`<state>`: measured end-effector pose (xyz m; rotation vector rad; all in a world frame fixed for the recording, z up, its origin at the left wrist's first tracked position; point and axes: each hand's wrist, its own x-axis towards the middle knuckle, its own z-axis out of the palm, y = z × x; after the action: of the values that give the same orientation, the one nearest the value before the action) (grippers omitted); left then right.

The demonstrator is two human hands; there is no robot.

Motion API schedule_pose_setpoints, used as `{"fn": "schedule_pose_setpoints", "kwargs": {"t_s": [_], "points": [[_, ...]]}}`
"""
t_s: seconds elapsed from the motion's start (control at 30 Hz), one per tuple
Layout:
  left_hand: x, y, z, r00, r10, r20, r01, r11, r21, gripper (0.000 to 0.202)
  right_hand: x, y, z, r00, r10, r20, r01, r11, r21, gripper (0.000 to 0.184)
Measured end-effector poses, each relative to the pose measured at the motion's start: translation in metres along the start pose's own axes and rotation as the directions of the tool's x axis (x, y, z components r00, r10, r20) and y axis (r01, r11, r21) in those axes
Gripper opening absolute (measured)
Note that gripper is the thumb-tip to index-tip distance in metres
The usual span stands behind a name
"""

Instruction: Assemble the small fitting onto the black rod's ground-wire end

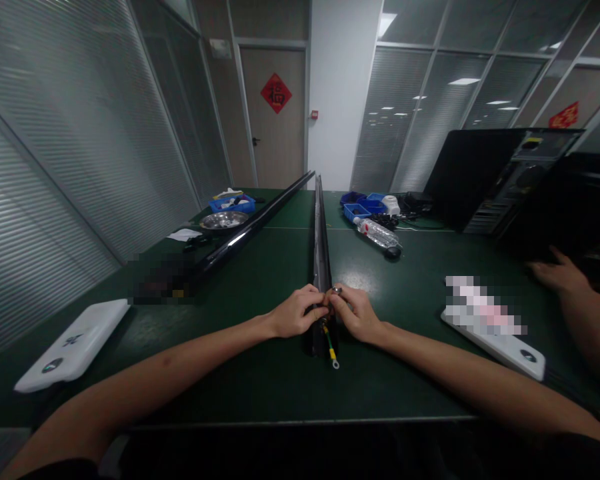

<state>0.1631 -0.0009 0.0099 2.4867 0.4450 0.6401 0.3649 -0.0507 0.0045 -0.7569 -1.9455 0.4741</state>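
Left hand (296, 312): pinched the black rail (321, 247) at its near end.
Right hand (357, 313): fingertips closed on small metal part (336, 291) (too small to identify).
Wire (330, 345): yellow-green, stuck out below.

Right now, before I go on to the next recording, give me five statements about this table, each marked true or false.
1. The left hand and right hand meet at the near end of the long black rail. True.
2. The water bottle stands upright. False: it lies on its side, right of the rail.
3. A yellow-green wire sticks out below the hands. True.
4. The metal bowl sits right of the rail. False: it sits on the left, by a blue tray.
5. Another person's hand shows at the right edge. True.
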Motion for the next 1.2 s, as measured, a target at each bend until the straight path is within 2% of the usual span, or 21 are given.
{"fn": "schedule_pose_setpoints", "kwargs": {"t_s": [0.27,0.87,1.2], "points": [[-0.0011,-0.0007,0.0024,0.999,-0.001,-0.037,0.001,1.0,0.015,0.022,-0.0022,0.0059,0.0016,1.0,-0.01,-0.007,0.01,0.999,0.038,0.033],[-0.0009,0.0003,-0.0001,1.0,0.01,-0.02,-0.009,1.0,0.016,0.019,-0.0028,0.0077,0.0017,1.0,-0.016,0.006,0.016,0.998,0.056,0.033],[-0.0007,0.0004,0.0008,0.999,0.025,-0.03,-0.024,0.999,0.032,0.02,-0.0026,0.0085,0.0016,1.0,0.015,0.02,-0.017,0.998,0.062,0.04]]}}
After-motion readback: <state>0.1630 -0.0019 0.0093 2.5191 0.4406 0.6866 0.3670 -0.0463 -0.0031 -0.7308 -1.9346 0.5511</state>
